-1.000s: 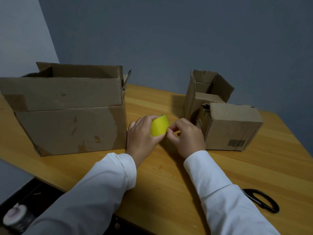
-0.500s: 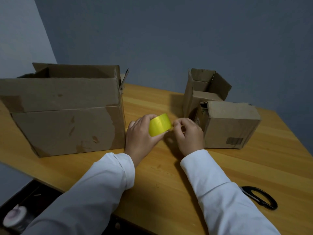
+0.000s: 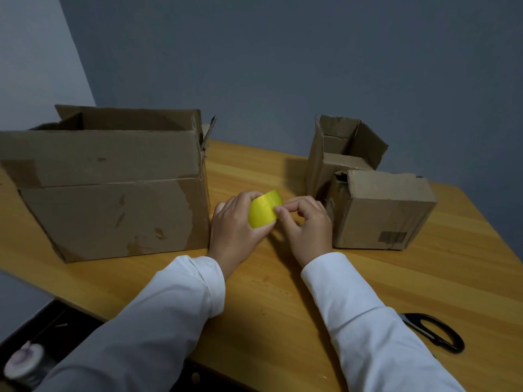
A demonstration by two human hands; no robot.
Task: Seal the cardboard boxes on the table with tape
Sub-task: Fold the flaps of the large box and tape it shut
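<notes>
The left hand (image 3: pixel 236 230) grips the yellow tape roll (image 3: pixel 264 208) between the boxes; the right hand (image 3: pixel 307 224), just right, pinches its edge.

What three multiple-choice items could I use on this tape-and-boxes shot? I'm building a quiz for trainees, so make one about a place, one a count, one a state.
1. Where do the scissors lie?
A. Inside the large box
B. On the table near its right front edge
C. On top of the small closed box

2. How many cardboard boxes stand on the table?
A. Two
B. Three
C. Five

3. What state is the large box in?
A. Open, its flaps standing up
B. Taped shut with yellow tape
C. Flattened

Answers:
1 B: the black handles rest on bare wood beside the right sleeve.
2 B: the large box on the left, plus the small open box and small closed box on the right.
3 A: its flaps stand upright, and the yellow tape roll is gripped in the left hand while the right hand picks at it.
</notes>
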